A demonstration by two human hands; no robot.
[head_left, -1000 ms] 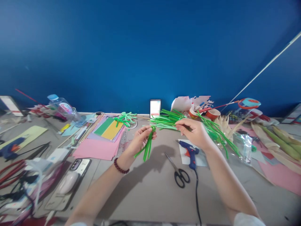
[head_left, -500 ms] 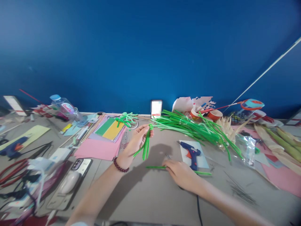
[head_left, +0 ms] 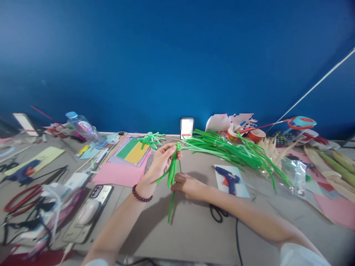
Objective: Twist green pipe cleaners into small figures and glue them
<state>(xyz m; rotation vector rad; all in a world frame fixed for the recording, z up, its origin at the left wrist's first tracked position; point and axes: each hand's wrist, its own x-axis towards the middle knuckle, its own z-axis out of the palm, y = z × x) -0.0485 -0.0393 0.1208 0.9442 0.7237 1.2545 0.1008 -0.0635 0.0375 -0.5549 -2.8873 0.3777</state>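
Note:
My left hand point(head_left: 161, 160), with a beaded bracelet at the wrist, pinches a bundle of green pipe cleaners point(head_left: 172, 171) near its top. A rounded green knob shows above the fingers, and the loose ends hang down. Close to those ends, my right hand point(head_left: 191, 187) is closed on a single long green pipe cleaner point(head_left: 170, 212). Its lower end dangles below the hand, while its upper part runs up beside the bundle. Whether it touches the bundle is hard to see. Black scissor handles point(head_left: 217, 213) lie under my right forearm.
A blue glue gun point(head_left: 229, 177) lies on pale paper to the right. Behind it spreads a heap of green pipe cleaners point(head_left: 227, 147). Pink paper point(head_left: 119, 175), a phone point(head_left: 104, 192) under a white mouse point(head_left: 88, 211), and cables fill the left. A small screen point(head_left: 187, 127) stands at the wall.
My right hand has lifted the single pipe cleaner off the table, moved left and turned it upright beside the bundle. My left hand keeps its hold. The view has shifted slightly.

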